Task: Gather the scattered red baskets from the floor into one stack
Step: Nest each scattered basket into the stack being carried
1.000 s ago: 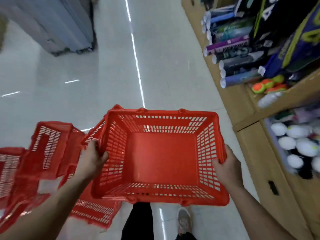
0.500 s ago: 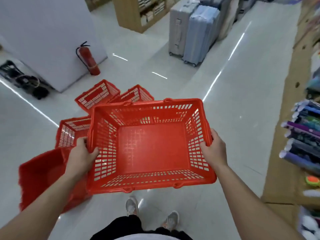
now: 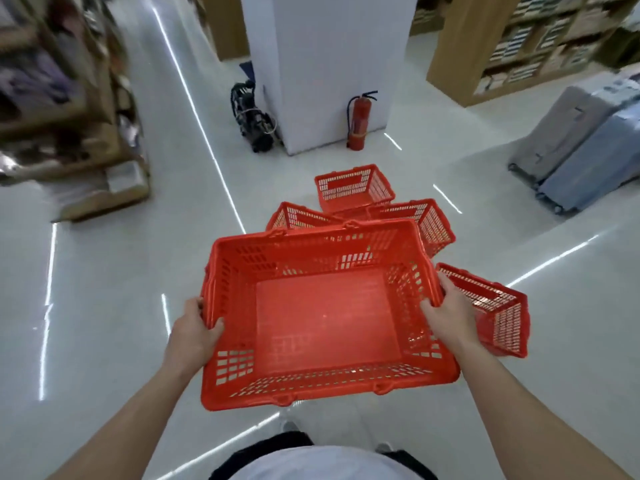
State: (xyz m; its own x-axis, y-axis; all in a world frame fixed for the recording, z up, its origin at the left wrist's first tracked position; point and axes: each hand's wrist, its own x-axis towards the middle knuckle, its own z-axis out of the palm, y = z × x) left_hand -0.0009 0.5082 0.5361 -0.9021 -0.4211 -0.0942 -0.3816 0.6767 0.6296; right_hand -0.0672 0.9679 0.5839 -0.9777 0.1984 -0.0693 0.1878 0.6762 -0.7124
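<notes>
I hold a red basket (image 3: 325, 317) out in front of me, open side up, above the pale shop floor (image 3: 104, 306). My left hand (image 3: 194, 336) is closed over its left rim, thumb hooked inside the wall, fingers wrapped beneath the lip. My right hand (image 3: 446, 315) grips the right rim the same way — thumb inside, the rest of the hand outside. The basket is empty; its solid bottom and slotted walls show plainly.

Four more red baskets sit on the floor beyond and beside the one I carry. The farthest basket (image 3: 353, 187) stands upright, nearest a white pillar (image 3: 329, 64). Just this side of it lie two more, partly hidden by the rim of the one in my hands: a left basket (image 3: 298, 216) and a right basket (image 3: 426, 220), both tilted and touching or nearly touching each other. A tipped basket (image 3: 495, 310) lies on its side to my right, just behind my right hand.

A red fire extinguisher (image 3: 360, 121) stands against the pillar, with a dark tangle of gear (image 3: 252, 119) at the pillar's other corner. Grey and blue suitcases (image 3: 581, 143) stand far right — wooden shelves (image 3: 69, 98) run along the left.
</notes>
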